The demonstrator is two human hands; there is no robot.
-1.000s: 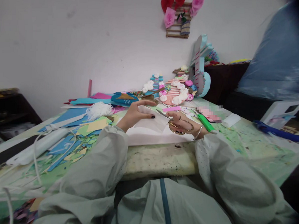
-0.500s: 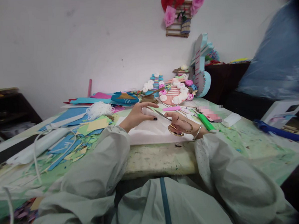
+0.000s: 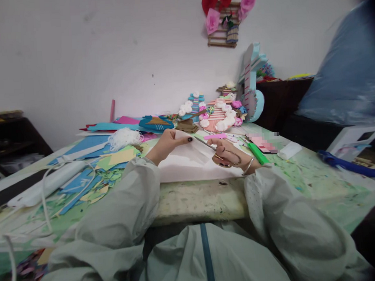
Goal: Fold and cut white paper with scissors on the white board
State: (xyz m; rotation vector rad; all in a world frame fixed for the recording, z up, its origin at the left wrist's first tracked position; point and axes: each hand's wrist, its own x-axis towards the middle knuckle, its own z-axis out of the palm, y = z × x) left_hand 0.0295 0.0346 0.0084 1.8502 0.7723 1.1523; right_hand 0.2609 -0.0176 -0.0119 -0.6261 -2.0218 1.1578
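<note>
Between thumb and fingers, my left hand [image 3: 170,145] pinches a thin white sheet of paper [image 3: 197,151], lifting its upper part off the table. My right hand [image 3: 227,152] has its fingers through the gold handles of a pair of scissors [image 3: 206,144]. The scissors' blades point left and lie along the paper's upper edge, close to my left thumb. Whether the blades are parted is hard to make out. Below both hands more white paper [image 3: 176,173] lies flat at the table's front edge.
Coloured paper scraps [image 3: 114,178], a heap of white string [image 3: 124,138] and a white cable [image 3: 44,194] lie on the left. A green tool [image 3: 257,152], a phone [image 3: 265,144] and a white roll [image 3: 290,150] sit at right. Decorated crafts [image 3: 219,113] stand against the wall.
My left hand has shifted slightly left, and its raised index finger has come down, so the fingers now pinch the paper. The scissors stay in my right hand, which has barely moved.
</note>
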